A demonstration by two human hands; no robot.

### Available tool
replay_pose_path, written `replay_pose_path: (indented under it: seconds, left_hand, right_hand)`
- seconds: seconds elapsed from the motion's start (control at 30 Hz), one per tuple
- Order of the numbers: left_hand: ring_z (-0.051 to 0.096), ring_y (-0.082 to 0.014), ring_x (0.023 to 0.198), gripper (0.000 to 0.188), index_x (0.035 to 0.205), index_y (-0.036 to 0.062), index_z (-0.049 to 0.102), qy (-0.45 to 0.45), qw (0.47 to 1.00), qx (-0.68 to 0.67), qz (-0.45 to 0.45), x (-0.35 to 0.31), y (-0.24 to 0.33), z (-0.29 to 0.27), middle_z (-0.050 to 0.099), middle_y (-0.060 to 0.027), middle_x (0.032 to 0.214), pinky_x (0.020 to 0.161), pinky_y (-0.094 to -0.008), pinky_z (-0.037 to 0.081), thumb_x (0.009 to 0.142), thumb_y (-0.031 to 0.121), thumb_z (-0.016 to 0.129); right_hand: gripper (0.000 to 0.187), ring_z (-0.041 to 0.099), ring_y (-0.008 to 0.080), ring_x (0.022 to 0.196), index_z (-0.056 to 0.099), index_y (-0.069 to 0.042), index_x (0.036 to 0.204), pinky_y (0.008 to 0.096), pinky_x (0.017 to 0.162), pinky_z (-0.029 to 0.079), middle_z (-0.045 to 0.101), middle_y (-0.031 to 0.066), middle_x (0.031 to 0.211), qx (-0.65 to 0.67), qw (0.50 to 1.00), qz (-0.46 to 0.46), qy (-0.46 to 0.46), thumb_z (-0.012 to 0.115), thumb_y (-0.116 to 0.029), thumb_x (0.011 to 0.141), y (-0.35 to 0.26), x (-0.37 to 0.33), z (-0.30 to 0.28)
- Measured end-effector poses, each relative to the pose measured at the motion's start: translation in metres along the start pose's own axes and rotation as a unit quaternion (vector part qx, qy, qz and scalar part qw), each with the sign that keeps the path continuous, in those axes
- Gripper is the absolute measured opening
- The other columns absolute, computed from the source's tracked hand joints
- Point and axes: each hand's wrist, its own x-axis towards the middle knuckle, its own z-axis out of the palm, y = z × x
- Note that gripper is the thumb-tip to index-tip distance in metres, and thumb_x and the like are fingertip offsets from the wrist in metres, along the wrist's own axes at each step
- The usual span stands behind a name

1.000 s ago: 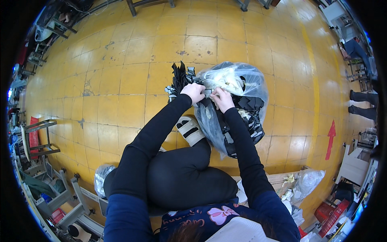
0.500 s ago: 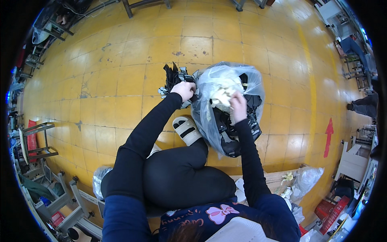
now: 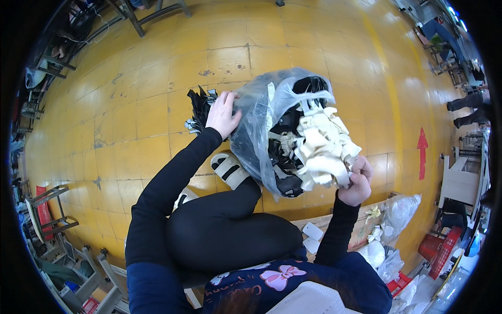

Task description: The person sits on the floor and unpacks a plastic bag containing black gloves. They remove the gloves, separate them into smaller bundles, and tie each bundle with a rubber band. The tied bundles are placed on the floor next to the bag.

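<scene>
From where I stand, the person is seated low over the yellow tiled floor (image 3: 172, 68), with a clear plastic bag (image 3: 248, 131) standing open just ahead of the knees. The right hand (image 3: 358, 189) is out past the bag's right side, its fingers drawn together in a pinch on the near right edge of a loose heap of cream-coloured pieces (image 3: 324, 144). That heap sits across the right part of the bag's mouth and bulges beyond it; how much of its weight the bag carries I can't tell. The left hand (image 3: 223, 116) is at the bag's left side, fingers slightly bent and the thumb well parted from them; whether the tips touch the film I can't make out. Inside the bag, black pieces (image 3: 288, 184) show below and to the left of the cream ones. A fanned bunch of black and grey strips (image 3: 198, 111) lies on the floor just left of the left hand. A beige sandal (image 3: 230, 170) is planted close to the bag's near left side. On the floor's right-hand side, beyond a yellow stripe (image 3: 389, 94), a red arrow (image 3: 422, 154) points away from the person.
</scene>
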Motion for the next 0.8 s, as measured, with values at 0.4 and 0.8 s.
replay_pose_path:
  seconds: [0.4,0.8]
  left_hand:
    - [0.059,-0.022,0.12,0.067,0.145,0.0087,0.04,-0.447,0.463,-0.677,-0.357,-0.032,0.112,0.013,0.055,-0.0113,0.138,0.101,-0.0382,0.048,0.096,0.052,0.054]
    - [0.061,-0.016,0.101,0.087,0.149,0.001,0.022,-0.413,0.836,-0.278,-0.229,-0.026,0.053,-0.001,0.06,-0.0133,0.115,0.088,-0.029,0.05,0.083,0.03,0.072]
  right_hand:
    - [0.011,0.052,0.024,0.059,0.052,-0.003,0.073,0.0328,0.053,0.04,0.048,0.0091,0.071,-0.347,0.902,-0.083,-0.244,0.063,-0.002,0.072,-0.001,-0.05,0.078]
    - [0.019,0.063,0.0088,0.063,0.066,0.001,0.109,0.0249,0.057,0.048,0.069,0.0096,0.073,-0.264,0.959,-0.047,0.086,0.064,-0.008,0.092,0.011,0.018,0.048]
